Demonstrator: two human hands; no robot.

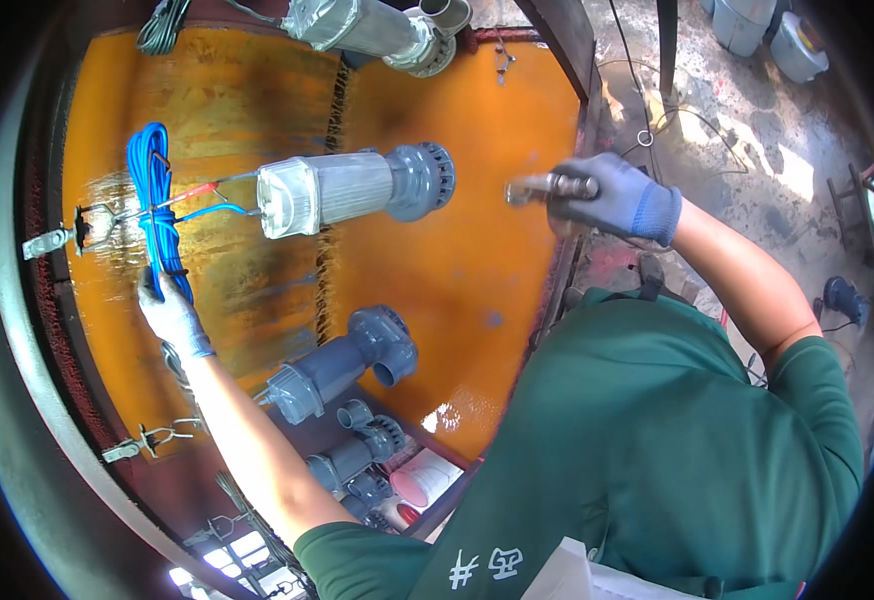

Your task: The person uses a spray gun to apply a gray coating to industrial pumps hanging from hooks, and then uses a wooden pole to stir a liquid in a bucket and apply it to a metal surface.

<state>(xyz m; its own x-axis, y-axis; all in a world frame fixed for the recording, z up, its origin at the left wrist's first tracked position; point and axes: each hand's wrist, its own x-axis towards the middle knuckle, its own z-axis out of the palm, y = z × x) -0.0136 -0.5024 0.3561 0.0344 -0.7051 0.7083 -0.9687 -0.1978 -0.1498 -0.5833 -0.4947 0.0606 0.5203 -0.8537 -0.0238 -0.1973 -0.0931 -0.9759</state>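
My left hand, in a grey-blue work glove, grips the lower end of a coiled blue cable. That cable runs to a submersible pump, which hangs from a hook and chain. The pump's body looks pale silver, its flared end blue-grey. My right hand, gloved too, is wrapped round a metal spray gun, somewhat blurred. Its front end faces the pump's flared end, a short gap apart. The trigger is hidden by my fingers.
Another blue-grey pump hangs below, with more pumps beyond it. One more pump hangs at the top. Behind them stands an orange-stained panel. Buckets and a thin hose are on the floor at right.
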